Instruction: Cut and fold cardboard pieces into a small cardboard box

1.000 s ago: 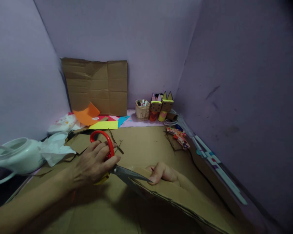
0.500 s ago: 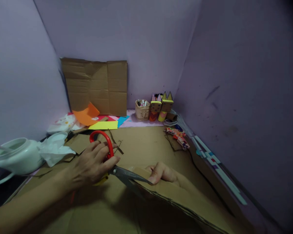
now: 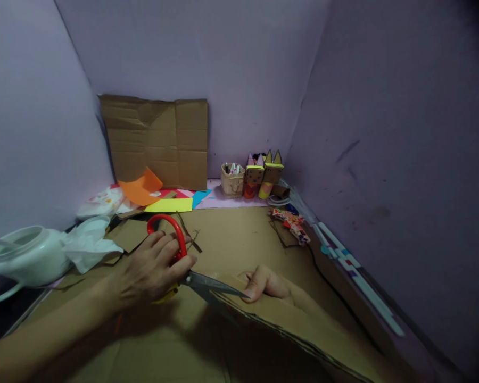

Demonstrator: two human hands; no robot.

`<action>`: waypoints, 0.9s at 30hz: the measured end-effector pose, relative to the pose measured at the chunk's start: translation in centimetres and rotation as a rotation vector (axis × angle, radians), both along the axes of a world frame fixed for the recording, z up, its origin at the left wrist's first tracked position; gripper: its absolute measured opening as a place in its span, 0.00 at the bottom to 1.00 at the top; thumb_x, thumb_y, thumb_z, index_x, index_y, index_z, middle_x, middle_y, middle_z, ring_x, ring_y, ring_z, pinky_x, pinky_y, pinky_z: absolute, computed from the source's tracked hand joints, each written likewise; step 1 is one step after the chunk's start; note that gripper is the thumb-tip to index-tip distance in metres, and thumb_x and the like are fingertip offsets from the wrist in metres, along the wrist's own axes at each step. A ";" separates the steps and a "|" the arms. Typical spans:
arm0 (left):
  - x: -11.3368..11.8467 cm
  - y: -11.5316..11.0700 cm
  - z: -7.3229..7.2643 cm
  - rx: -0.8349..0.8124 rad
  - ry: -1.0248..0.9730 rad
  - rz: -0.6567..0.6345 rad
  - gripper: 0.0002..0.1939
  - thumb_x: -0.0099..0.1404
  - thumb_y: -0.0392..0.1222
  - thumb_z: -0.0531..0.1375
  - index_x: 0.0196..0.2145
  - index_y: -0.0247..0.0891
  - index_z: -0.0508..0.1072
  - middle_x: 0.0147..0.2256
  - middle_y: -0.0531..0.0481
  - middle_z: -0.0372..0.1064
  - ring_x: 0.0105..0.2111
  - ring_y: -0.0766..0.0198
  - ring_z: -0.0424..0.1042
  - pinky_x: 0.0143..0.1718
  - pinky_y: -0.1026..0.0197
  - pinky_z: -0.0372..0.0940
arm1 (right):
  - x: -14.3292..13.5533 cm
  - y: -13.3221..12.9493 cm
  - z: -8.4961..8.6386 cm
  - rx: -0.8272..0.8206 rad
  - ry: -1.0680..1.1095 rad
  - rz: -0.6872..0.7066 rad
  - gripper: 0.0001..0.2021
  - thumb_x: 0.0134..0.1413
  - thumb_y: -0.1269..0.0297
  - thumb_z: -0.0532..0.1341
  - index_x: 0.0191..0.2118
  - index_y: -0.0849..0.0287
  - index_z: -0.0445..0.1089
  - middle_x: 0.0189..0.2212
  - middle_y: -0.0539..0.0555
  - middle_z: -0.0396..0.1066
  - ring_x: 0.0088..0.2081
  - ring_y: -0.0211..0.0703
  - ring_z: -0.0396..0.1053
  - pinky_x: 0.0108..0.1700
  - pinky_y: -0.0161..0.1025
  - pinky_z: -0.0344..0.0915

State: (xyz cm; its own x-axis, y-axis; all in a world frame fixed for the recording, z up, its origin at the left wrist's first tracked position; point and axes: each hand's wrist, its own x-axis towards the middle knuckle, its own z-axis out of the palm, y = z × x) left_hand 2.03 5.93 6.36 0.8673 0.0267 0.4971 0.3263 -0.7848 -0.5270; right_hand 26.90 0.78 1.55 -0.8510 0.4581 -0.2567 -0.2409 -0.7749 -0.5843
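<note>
My left hand (image 3: 154,268) is closed round the red handles of a pair of scissors (image 3: 217,287), whose blades point right and are parted. The upper blade lies over the near corner of a cardboard piece (image 3: 299,322), and the lower blade passes beneath it. My right hand (image 3: 267,284) grips that cardboard, thumb on top close to the blade tip, with the fingers partly hidden. The cardboard slants down to the lower right, and its cut edge looks ragged.
A larger cardboard sheet (image 3: 231,234) covers the table. At left stand a white teapot-like pot (image 3: 35,255) and crumpled tissue (image 3: 90,247). Coloured paper (image 3: 170,205), a marker basket (image 3: 232,181) and cardboard figures (image 3: 263,175) are at the back. Long strips (image 3: 359,276) line the right wall.
Almost nothing differs. The scissors and my left hand have shifted very slightly, and the upper blade tip sits a touch higher by my right thumb.
</note>
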 end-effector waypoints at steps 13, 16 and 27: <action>0.1 0.2 0.0 -0.002 -0.009 -0.052 0.11 0.62 0.28 0.50 0.42 0.37 0.64 0.32 0.43 0.66 0.36 0.54 0.67 0.33 0.51 0.65 | -0.2 -0.1 0.1 -0.041 0.048 0.009 0.20 0.31 0.73 0.56 0.37 0.72 0.70 0.17 0.54 0.73 0.20 0.40 0.71 0.28 0.33 0.67; 0.1 0.2 0.1 -0.011 -0.001 -0.060 0.10 0.62 0.29 0.50 0.41 0.37 0.64 0.30 0.44 0.66 0.34 0.55 0.67 0.32 0.53 0.64 | 0.0 0.1 -0.6 -0.070 -0.010 0.029 0.20 0.32 0.73 0.56 0.37 0.75 0.71 0.20 0.57 0.74 0.19 0.40 0.71 0.26 0.32 0.67; -0.6 0.0 -0.3 -0.039 0.017 0.019 0.09 0.63 0.31 0.52 0.39 0.40 0.66 0.25 0.51 0.64 0.28 0.61 0.66 0.30 0.59 0.61 | 0.4 0.4 -1.9 -0.077 -0.057 0.040 0.21 0.35 0.73 0.56 0.40 0.76 0.69 0.22 0.58 0.75 0.21 0.40 0.73 0.26 0.32 0.68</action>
State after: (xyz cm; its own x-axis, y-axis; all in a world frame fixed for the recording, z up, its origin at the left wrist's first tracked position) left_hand 1.42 5.93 6.04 0.8749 0.0624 0.4804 0.3324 -0.7987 -0.5016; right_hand 27.27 1.16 -0.31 -0.8513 0.4012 -0.3382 -0.1774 -0.8266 -0.5341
